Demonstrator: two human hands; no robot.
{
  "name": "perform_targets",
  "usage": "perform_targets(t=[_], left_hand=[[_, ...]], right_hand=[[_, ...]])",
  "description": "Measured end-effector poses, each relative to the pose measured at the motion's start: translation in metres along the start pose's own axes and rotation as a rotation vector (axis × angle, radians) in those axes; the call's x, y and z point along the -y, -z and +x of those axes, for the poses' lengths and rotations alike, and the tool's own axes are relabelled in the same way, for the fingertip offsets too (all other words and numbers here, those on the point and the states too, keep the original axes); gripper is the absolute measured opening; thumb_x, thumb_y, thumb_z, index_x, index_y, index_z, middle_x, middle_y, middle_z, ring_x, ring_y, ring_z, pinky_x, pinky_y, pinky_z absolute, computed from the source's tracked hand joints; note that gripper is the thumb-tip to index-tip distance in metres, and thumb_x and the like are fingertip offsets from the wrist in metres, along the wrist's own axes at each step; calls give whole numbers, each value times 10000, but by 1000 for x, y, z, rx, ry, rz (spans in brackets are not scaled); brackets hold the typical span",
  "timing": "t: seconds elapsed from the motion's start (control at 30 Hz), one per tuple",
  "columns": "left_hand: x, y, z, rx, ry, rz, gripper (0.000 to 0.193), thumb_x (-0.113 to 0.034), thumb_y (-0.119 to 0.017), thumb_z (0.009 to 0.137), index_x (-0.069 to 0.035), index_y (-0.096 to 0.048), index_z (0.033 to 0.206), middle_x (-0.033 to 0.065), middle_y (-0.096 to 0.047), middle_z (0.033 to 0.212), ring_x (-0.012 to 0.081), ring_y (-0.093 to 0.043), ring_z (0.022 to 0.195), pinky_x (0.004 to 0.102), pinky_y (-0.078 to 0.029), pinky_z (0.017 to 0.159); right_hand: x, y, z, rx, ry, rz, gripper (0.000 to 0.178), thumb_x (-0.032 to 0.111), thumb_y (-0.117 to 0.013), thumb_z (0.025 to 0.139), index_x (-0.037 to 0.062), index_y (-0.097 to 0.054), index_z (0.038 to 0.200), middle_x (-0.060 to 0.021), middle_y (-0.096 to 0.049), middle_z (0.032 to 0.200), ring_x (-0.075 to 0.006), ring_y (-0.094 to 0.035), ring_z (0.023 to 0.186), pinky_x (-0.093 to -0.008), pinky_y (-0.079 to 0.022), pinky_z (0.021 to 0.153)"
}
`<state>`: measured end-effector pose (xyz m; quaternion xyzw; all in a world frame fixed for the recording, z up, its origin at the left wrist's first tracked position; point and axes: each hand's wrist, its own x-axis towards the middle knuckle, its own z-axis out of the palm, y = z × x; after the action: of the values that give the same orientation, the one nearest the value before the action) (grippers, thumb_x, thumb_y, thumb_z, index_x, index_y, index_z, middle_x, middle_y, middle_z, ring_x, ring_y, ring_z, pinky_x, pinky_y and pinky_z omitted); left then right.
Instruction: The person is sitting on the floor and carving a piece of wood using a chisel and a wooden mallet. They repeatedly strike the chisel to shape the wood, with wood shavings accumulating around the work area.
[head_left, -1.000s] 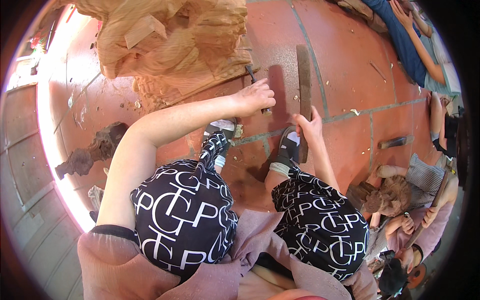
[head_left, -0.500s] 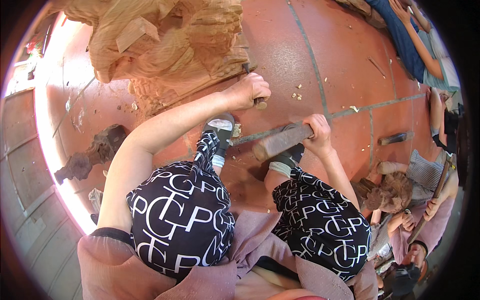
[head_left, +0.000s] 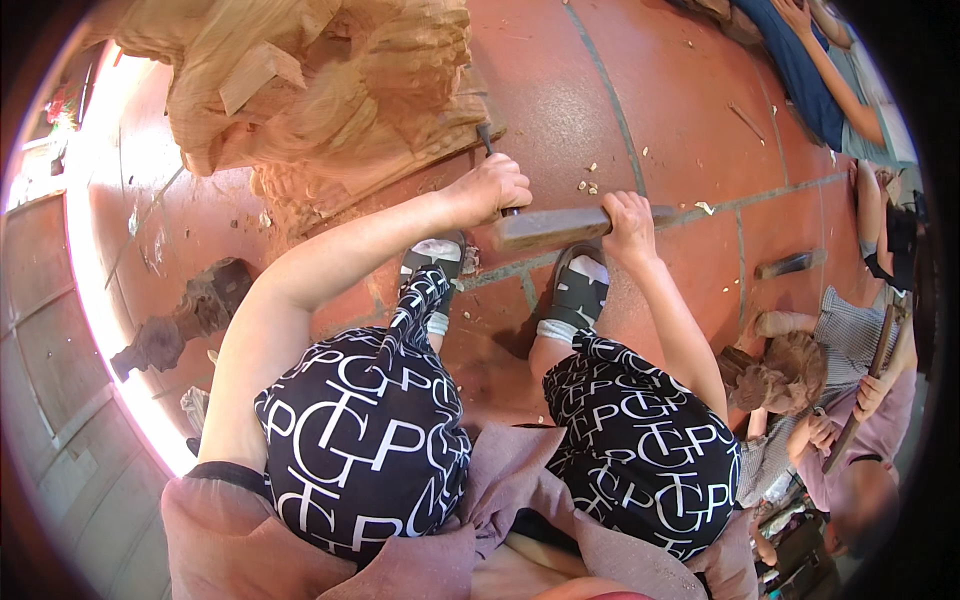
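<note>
A large, pale-brown wood carving with rough, wavy cuts sits on the floor ahead of me. My left hand is closed round a chisel, whose dark metal end points at the carving's right lower edge. Whether the tip touches the wood I cannot tell. My right hand grips a wooden mallet. The mallet's thick end reaches left, right by the butt of the chisel, and its narrower end sticks out past my right hand.
A dark carved wood piece lies at left. On the tiled floor are wood chips and a dark wooden tool. At lower right a co-worker holds a long stick beside a brown carving. Another person sits at upper right.
My right hand has raised the mallet forward, from above my right foot to the chisel's butt. My left hand has shifted slightly toward me and left in the picture, still holding the chisel.
</note>
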<state>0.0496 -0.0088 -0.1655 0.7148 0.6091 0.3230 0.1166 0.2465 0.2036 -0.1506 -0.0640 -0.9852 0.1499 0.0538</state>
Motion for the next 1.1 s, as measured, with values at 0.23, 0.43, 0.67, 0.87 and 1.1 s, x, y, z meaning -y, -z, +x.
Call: perform_targets(t=[0.23, 0.43, 0.67, 0.87, 1.1], left_hand=[[0, -2, -1, 41, -5, 50, 131, -92, -633, 679, -100, -505, 704, 36, -496, 741, 241, -510, 805, 367, -384, 791], [4, -3, -5, 54, -21, 68, 142, -94, -638, 668, -98, -499, 700, 38, -495, 742, 240, -507, 807, 370, -386, 795], [6, 4, -7, 91, -31, 94, 154, -97, -645, 669, -91, -495, 702, 46, -489, 742, 246, -507, 814, 374, -392, 799], [1, 11, 3, 30, -17, 61, 137, -123, -621, 686, -89, -489, 703, 50, -486, 733, 257, -517, 808, 380, -399, 780], [-27, 11, -10, -38, 31, 256, 129, -176, -606, 731, -109, -498, 714, 37, -504, 746, 242, -527, 819, 384, -396, 798]], right_hand=[[6, -2, 7, -27, 84, 9, 284, 9, -686, 584, 95, -580, 833, -82, -561, 834, -310, -538, 890, -424, -417, 830], [20, 7, 4, -159, 217, 202, 257, 7, -670, 605, 101, -581, 827, -72, -558, 833, -299, -537, 884, -409, -406, 831], [13, -6, 3, -44, 65, 14, 282, 10, -679, 595, 102, -576, 841, -66, -583, 875, -286, -548, 935, -418, -408, 855], [13, -7, 4, -40, -64, 38, 280, -28, -661, 609, 92, -590, 852, -74, -587, 870, -301, -546, 922, -419, -397, 848], [28, -8, -14, -134, -40, 227, 290, -38, -655, 594, 82, -569, 844, -74, -562, 824, -306, -541, 892, -399, -392, 834]])
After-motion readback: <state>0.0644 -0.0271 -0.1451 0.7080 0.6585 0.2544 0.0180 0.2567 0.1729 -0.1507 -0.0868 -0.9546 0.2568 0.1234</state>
